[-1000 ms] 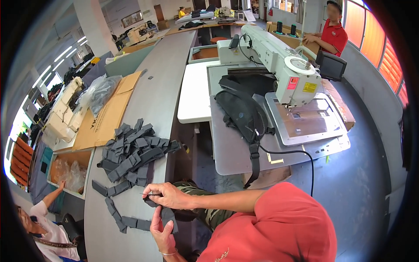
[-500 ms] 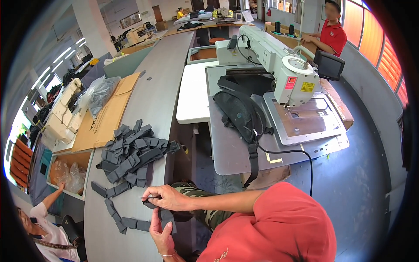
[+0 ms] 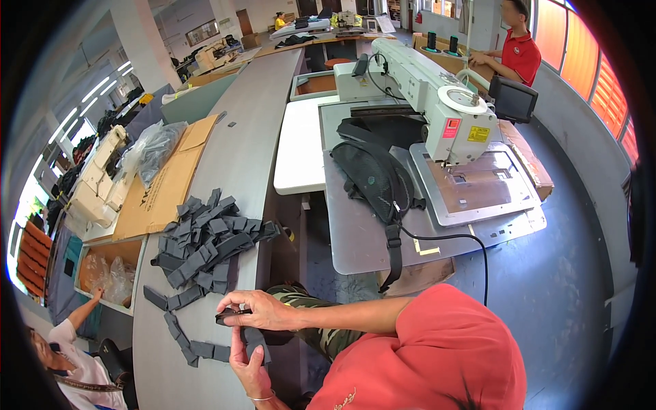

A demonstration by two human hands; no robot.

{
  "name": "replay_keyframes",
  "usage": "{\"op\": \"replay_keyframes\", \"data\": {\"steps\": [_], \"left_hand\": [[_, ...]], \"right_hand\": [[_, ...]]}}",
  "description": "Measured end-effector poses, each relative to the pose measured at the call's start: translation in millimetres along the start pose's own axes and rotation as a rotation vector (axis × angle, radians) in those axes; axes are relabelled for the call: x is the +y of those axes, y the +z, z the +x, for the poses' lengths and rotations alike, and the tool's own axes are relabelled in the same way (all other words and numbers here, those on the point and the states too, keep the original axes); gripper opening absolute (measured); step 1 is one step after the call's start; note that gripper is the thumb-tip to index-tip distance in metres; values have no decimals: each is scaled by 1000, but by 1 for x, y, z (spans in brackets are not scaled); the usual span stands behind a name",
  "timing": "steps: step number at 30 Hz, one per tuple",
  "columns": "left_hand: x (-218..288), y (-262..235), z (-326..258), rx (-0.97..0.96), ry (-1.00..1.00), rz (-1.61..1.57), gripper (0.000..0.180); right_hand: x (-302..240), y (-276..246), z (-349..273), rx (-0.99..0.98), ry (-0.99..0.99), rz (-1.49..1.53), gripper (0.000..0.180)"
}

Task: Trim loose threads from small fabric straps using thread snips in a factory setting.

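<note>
A chain of dark grey fabric pieces (image 3: 201,348) runs along the table edge towards me. My left hand (image 3: 249,369) holds its near end, thumb on one side and fingers on the other. Just above it, my right hand (image 3: 263,309) is closed round a small black tool, which looks like thread snips (image 3: 232,314), mostly covered by the fingers. The tool is close to the left fingertips and the fabric. Beyond both hands lies a heap of the same grey fabric pieces (image 3: 205,239).
A large sewing machine (image 3: 437,102) stands at the right, with a black bag (image 3: 369,178) on its metal plate. Cardboard (image 3: 171,171) lies across the long grey table (image 3: 239,137). At the lower left a person (image 3: 89,348) reaches into a bin (image 3: 137,273); another person (image 3: 519,55) stands far right.
My right hand has shifted slightly left and turned, so more of the black tool shows. My left hand, with the fabric, has moved slightly left too.
</note>
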State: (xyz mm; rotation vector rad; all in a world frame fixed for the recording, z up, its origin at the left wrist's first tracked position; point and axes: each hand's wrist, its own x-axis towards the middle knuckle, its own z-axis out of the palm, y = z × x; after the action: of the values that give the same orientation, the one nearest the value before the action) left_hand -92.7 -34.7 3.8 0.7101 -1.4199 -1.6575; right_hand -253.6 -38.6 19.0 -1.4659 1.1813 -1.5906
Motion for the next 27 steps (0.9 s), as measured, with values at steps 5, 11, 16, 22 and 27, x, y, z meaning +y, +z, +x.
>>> {"op": "replay_keyframes", "data": {"steps": [5,11,16,22,27], "left_hand": [[0,-4,0,4,-7,-1,72],[3,4,0,31,38,30,72],[4,5,0,29,68,150,72],[7,10,-1,38,105,238,64],[-1,3,0,115,98,322,34]], "right_hand": [[-9,-1,-4,-64,-5,-201,38],[-2,-1,-4,-31,25,-176,42],[-2,-1,-4,9,-20,-144,35],[2,-1,-3,31,-46,-54,31],[6,3,-3,25,-30,-6,31]]}}
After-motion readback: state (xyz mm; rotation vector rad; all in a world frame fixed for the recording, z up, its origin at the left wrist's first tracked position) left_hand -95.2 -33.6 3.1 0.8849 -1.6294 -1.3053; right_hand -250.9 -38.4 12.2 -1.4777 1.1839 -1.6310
